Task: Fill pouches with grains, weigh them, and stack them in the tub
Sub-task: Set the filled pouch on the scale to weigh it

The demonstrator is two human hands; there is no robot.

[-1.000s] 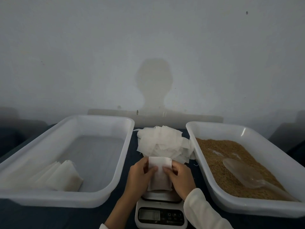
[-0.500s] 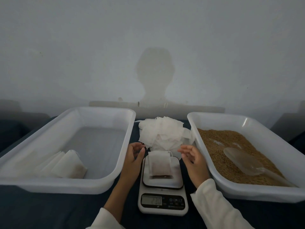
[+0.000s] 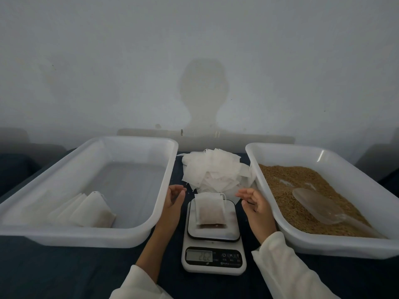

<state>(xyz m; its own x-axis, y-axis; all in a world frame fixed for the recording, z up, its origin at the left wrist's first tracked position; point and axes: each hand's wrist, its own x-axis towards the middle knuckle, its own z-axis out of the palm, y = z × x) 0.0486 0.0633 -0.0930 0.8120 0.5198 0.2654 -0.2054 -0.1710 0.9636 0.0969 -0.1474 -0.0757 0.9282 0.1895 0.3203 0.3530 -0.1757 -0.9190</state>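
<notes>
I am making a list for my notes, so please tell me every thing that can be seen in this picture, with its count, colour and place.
filled pouch: one, white, lying on the scale platform
scale: one, white with dark panel, centre front, between the hands
empty pouches: a loose pile, white, behind the scale
left tub: one, white, left of the scale
stacked pouches: several, white, leaning in the left tub's near corner
right tub: one, white, right of the scale
grains: brown, in the right tub
scoop: one, clear, lying on the grains
table: dark blue
left hand: open, left of the filled pouch
right hand: open, right of it
</notes>
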